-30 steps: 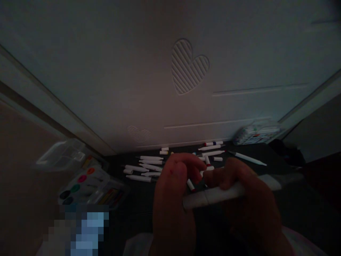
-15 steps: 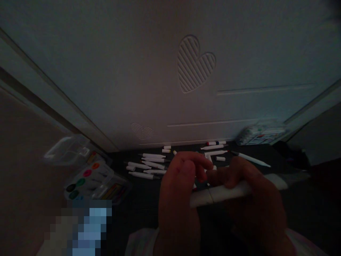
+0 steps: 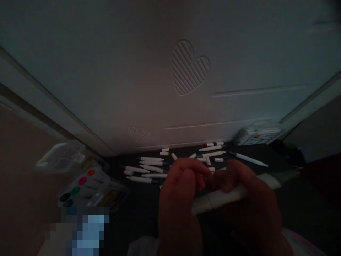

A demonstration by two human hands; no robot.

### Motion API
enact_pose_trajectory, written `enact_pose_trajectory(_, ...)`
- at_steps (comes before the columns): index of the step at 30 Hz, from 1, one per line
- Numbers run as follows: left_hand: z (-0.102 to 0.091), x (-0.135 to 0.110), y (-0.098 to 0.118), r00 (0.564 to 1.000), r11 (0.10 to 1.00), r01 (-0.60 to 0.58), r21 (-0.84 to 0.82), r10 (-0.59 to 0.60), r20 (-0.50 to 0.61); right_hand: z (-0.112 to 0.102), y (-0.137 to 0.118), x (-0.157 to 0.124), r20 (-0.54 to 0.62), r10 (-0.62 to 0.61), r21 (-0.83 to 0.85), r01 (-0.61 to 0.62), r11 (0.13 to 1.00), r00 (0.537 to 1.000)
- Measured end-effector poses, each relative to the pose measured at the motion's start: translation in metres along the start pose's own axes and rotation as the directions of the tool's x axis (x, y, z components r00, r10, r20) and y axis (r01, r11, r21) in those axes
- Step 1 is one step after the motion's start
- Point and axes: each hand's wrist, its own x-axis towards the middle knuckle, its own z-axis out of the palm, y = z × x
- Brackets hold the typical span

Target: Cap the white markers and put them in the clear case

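Note:
A large white marker point(image 3: 226, 197) lies in my right hand point(image 3: 253, 206), whose fingers and thumb are wrapped round its barrel. Its grey, pointed tip end point(image 3: 286, 176) sticks out to the right. The other end, marked by a seam line, reaches my left hand point(image 3: 178, 202). My left hand is closed with its fingers curled toward the right hand; what is in it, if anything, is hidden. Behind both hands, several uncapped white markers point(image 3: 151, 169) and loose caps point(image 3: 218, 160) lie scattered on the dark surface.
At the left stands an open clear plastic case point(image 3: 87, 185) holding coloured-end markers, its lid point(image 3: 61, 156) raised. A clear case of markers point(image 3: 257, 134) sits at the back right. A pale panel with embossed hearts point(image 3: 190, 67) rises behind. One marker point(image 3: 249, 159) lies apart at right.
My view has shifted slightly. My right hand and the marker have moved a little left and the marker tilts slightly more. The left hand keeps its curled pose.

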Motion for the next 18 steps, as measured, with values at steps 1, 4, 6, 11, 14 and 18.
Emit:
enact_pose_trajectory(1, -0.0011, 0.0008, 0.0013, 1.0, 0.999, 0.006, 0.034, -0.006, 0.007, 0.0004, 0.0005, -0.0002, -0.006, 0.007, 0.009, -0.007, 1.0, 1.0)
enact_pose_trajectory(4, -0.004, 0.0029, 0.0043, 0.999, 0.993, -0.007, 0.117, 0.003, 0.032, 0.0011, 0.0017, -0.0006, -0.001, 0.02, 0.026, -0.02, 0.999, 1.0)
enact_pose_trajectory(6, -0.0051, 0.0036, 0.0053, 0.999, 0.988, -0.028, 0.15, 0.024, 0.027, 0.0014, 0.0027, -0.0007, 0.009, 0.024, 0.038, -0.024, 0.999, 1.0)
enact_pose_trajectory(11, -0.0059, 0.0032, 0.0065, 1.0, 0.993, 0.011, 0.115, -0.013, 0.014, 0.0019, 0.0043, -0.0034, -0.001, 0.044, 0.01, -0.044, 0.999, 0.999)
enact_pose_trajectory(14, -0.0063, 0.0018, 0.0053, 0.998, 0.996, 0.058, 0.069, -0.06, 0.027, 0.0017, 0.0022, -0.0062, -0.016, 0.042, -0.036, -0.043, 0.998, 0.999)
enact_pose_trajectory(18, -0.0058, -0.0025, 0.0044, 0.999, 0.996, 0.038, 0.082, -0.041, 0.034, 0.0011, -0.0046, -0.0054, -0.014, 0.014, -0.111, -0.015, 0.994, 1.0)
